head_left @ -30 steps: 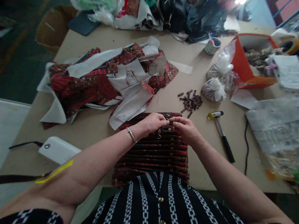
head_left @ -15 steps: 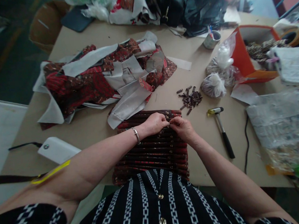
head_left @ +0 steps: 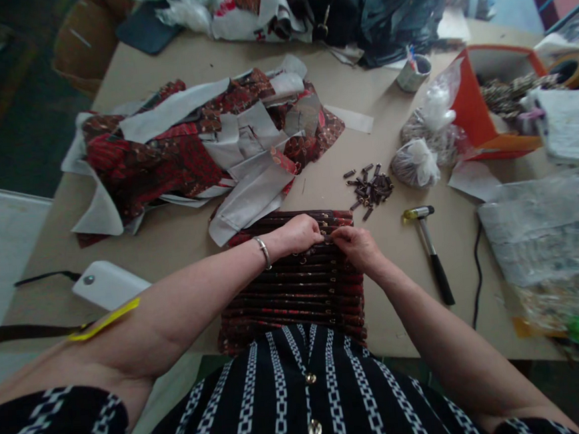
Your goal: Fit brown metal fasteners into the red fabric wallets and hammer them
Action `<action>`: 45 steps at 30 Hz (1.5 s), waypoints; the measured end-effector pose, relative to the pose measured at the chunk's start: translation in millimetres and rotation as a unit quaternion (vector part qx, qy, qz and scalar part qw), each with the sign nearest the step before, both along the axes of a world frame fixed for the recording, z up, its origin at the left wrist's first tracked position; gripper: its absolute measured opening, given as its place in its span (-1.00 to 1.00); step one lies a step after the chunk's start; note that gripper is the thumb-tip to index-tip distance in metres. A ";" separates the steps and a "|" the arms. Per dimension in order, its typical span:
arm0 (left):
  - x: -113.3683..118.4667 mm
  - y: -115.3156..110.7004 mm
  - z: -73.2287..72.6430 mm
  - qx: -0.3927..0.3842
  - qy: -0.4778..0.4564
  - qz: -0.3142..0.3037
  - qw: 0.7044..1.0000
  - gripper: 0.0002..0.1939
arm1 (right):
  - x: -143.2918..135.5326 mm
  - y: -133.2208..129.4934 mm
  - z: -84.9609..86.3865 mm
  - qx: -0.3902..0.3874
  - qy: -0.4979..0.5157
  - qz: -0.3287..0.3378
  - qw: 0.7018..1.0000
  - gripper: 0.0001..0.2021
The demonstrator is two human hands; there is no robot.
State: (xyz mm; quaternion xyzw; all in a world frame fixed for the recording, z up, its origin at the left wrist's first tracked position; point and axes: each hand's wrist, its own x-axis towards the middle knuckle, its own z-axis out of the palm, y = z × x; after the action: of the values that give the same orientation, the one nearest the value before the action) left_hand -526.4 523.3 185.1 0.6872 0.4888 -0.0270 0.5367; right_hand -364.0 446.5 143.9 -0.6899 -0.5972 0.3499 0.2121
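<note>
A row of dark red and black patterned fabric strips [head_left: 286, 301], packed side by side, lies at the table's near edge against my striped shirt. Small metal pieces show along their right part. My left hand [head_left: 301, 234] rests over the upper strips, its fingers curled closed. Just to its right, my right hand [head_left: 357, 246] pinches with thumb and forefinger near the strips' right end. A narrow gap separates the two sets of fingertips. Whatever is held in either hand is too small or hidden to name. Beyond the right hand lies a pile of small dark tabs with metal rings [head_left: 371, 189].
A hammer [head_left: 428, 249] lies right of the strips. Patterned fabric and pale backing pieces [head_left: 164, 153] spread at upper left. A white device [head_left: 109, 285] sits by my left forearm. Tied plastic bags [head_left: 416, 162], an orange box [head_left: 466, 109] and a cup [head_left: 413, 75] stand at right.
My fingertips, close together before, are now slightly apart, the left hand's fingers drawn back a little from the right. The view has shifted slightly.
</note>
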 end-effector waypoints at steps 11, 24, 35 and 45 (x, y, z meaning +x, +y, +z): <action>1.3 2.8 -12.3 0.089 0.060 -0.087 0.990 -0.85 | -4.5 7.4 -8.6 -0.003 -0.051 0.033 0.998 -0.83; -3.2 3.1 -18.2 0.111 0.126 -0.092 0.981 -0.84 | -8.2 11.7 -10.0 0.001 -0.127 0.064 0.990 -0.84; 3.2 1.8 -21.6 0.118 0.153 -0.079 0.978 -0.85 | -14.5 -3.7 -1.9 0.029 -0.163 0.078 0.983 -0.82; -3.5 6.8 -20.5 0.078 0.066 -0.013 0.995 -0.85 | -24.7 -3.8 -1.5 0.034 -0.155 0.074 0.985 -0.82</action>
State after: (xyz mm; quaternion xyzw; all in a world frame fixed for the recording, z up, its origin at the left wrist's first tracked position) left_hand -529.9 530.1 164.6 0.7296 0.5151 -0.0411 0.4479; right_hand -388.7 442.7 142.4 -0.6823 -0.6835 0.2330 0.1138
